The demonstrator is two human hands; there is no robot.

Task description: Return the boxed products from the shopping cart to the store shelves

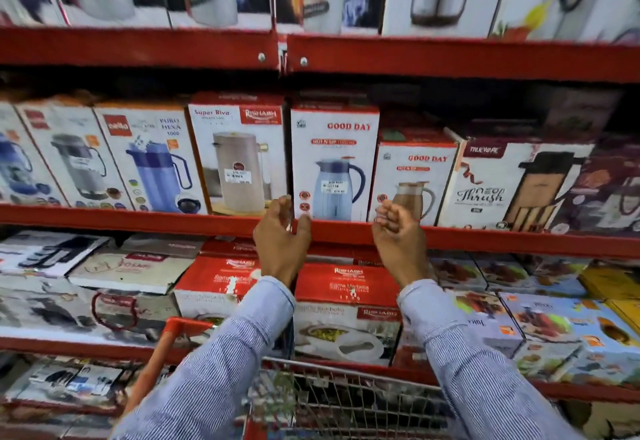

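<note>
Hands in blue-striped sleeves rise at centre frame before the red metal shelf edge (485, 237). Left hand (281, 236) and right hand (399, 236) are both empty, fingers loosely curled, flanking the tall white Good Day box picturing a blue jug (334, 162), which stands upright on that shelf. Wire shopping cart with orange handle (332, 401) sits at bottom centre.

I face a run of red metal shelving (138, 46) that fills the whole frame. Its top rail crosses the upper part, split at a joint above centre with two silver bolts (261, 57). A second red rail (104, 219) crosses the middle, and a third (52, 342) sits at lower left. The gap under the top rail is in dark shadow.
</note>
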